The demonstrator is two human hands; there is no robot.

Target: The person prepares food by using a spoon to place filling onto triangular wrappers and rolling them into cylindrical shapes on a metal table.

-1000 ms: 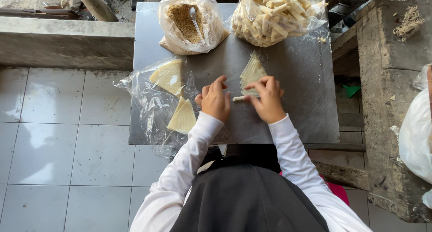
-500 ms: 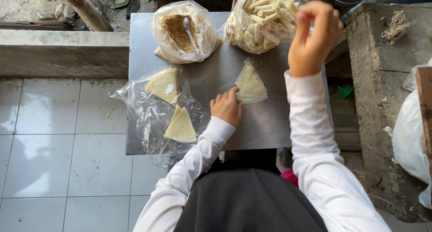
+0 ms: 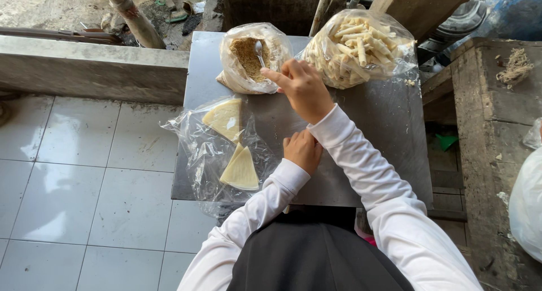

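While the left hand (image 3: 302, 150) rests on the grey metal bench (image 3: 389, 127) with its fingers curled under, the right hand (image 3: 302, 88) is raised over the bench's far half, beside the bag of brown filling (image 3: 245, 57). Its grip is loose: the forefinger points out toward the spoon (image 3: 259, 53) that stands in the filling, the other fingers are half bent, and nothing can be seen held in it. Fingertip and spoon handle look very near each other, though whether they touch cannot be told. What the left hand's grip holds, if anything, is hidden under the knuckles and by the right sleeve (white, like the left one).

Left of the left hand a sheet of clear plastic (image 3: 209, 150) lies crumpled over the bench's left edge, with two pale yellow triangular wrappers on it: one wrapper (image 3: 224, 119) farther away, the other wrapper (image 3: 241, 169) nearer, just beside the left hand. At the bench's far right corner stands a bigger clear bag of pale rolled sticks (image 3: 355, 48), open at the top, well apart from the filling bag. White floor tiles (image 3: 84, 172) spread out to the left, a low concrete ledge (image 3: 90, 71) runs along behind them, and a rough concrete block (image 3: 497, 133) stands to the right of the bench.
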